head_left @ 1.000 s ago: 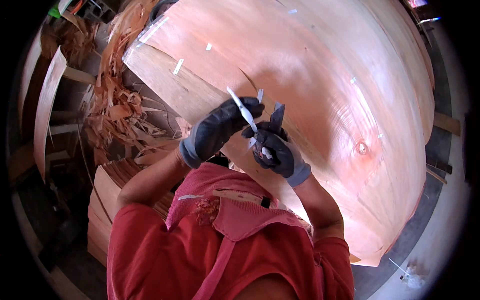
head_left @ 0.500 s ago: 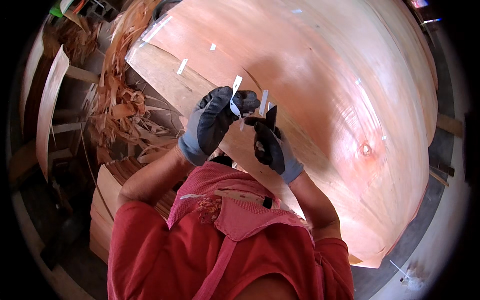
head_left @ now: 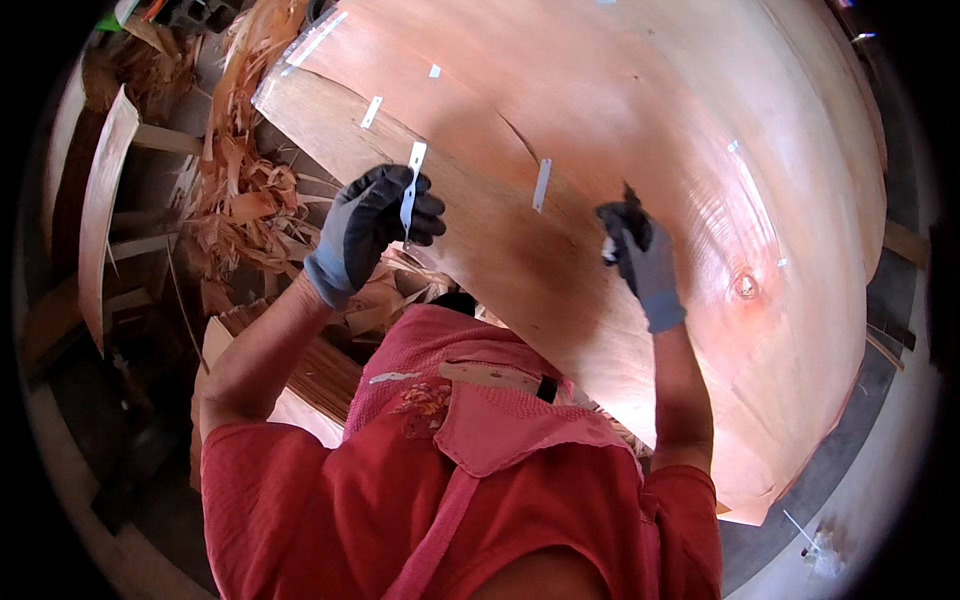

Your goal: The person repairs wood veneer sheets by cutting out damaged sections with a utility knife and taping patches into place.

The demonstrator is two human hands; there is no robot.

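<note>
My left hand, in a grey and black work glove, pinches a white perforated tape strip that hangs over its fingers at the near-left edge of a large veneer sheet. To the right, my gloved right hand is closed on a dark, flat blade whose tip points away from me. Something small and white shows at that hand's fingers, too small to name. Between the hands, a piece of white tape lies on the veneer, close to a dark split.
More short tape pieces are stuck on the veneer, with a longer one near its far-left corner. Wood shavings heap up at the left, beside a curved board. Below my left forearm stands a veneer stack.
My hands have moved apart, the left one leftward with the tape strip and the right one rightward with the blade. The tape on the veneer between them now shows more fully.
</note>
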